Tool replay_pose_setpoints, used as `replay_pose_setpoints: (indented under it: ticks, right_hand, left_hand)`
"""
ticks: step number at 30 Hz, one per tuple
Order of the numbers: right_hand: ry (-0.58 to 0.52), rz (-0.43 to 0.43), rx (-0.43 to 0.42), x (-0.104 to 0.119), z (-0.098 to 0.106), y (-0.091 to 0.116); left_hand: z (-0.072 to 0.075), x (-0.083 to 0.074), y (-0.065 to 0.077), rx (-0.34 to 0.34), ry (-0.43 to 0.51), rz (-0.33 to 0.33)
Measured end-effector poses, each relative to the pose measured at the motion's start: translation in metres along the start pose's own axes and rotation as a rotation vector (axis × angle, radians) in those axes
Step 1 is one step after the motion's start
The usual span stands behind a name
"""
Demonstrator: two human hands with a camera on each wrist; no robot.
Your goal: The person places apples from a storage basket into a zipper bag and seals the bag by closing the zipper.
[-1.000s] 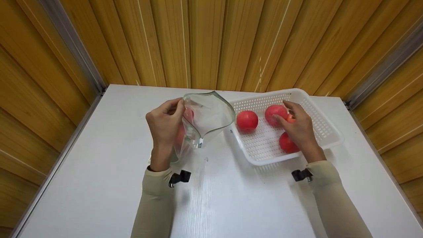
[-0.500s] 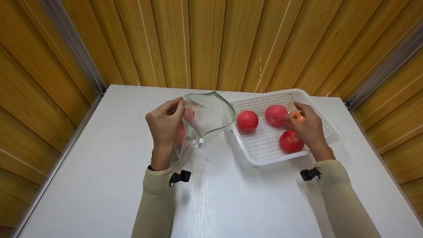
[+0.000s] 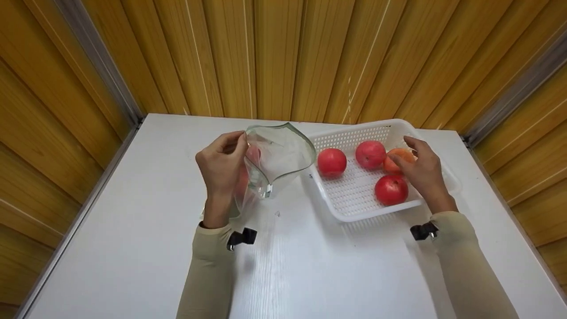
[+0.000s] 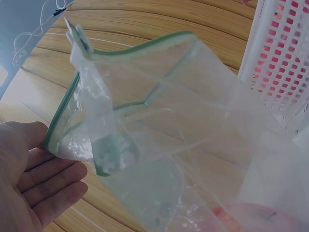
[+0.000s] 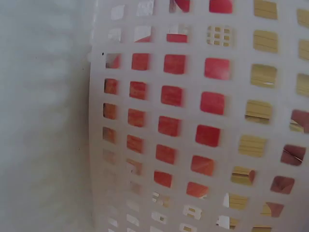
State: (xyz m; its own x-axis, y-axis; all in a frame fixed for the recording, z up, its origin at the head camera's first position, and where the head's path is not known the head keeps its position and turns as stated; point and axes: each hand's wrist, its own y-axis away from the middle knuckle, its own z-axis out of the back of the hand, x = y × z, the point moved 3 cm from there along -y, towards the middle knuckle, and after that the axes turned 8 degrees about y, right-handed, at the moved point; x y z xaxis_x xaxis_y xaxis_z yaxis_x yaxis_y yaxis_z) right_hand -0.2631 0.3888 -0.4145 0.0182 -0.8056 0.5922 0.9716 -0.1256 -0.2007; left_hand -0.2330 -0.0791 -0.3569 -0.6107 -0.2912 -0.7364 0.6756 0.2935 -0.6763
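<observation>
In the head view my left hand pinches the rim of a clear zip bag between thumb and index finger. Its mouth gapes toward the right, and the slider hangs at the front corner. Red apples show through the plastic; one apple appears low in the left wrist view. My right hand is over the right side of a white basket, thumb and fingers spread apart around an orange-red apple. Thumb tip overlaps that apple. Right fingers show through the basket holes.
Three other red apples lie in the basket: one at left, one at the back, one at the front. Wood-look panels stand behind the white table. The basket wall fills the right wrist view.
My right hand has shifted right across the basket, uncovering the front apple and more of the orange-red one, which shows a different side. The left hand and bag stay in place.
</observation>
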Motion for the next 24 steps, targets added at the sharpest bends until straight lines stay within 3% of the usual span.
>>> replay_pose_setpoints:
  ticks: [24]
  right_hand:
    - [0.062, -0.076, 0.214, -0.026, 0.006, -0.018]
  left_hand:
    - [0.002, 0.0, -0.001, -0.003, 0.005, 0.002]
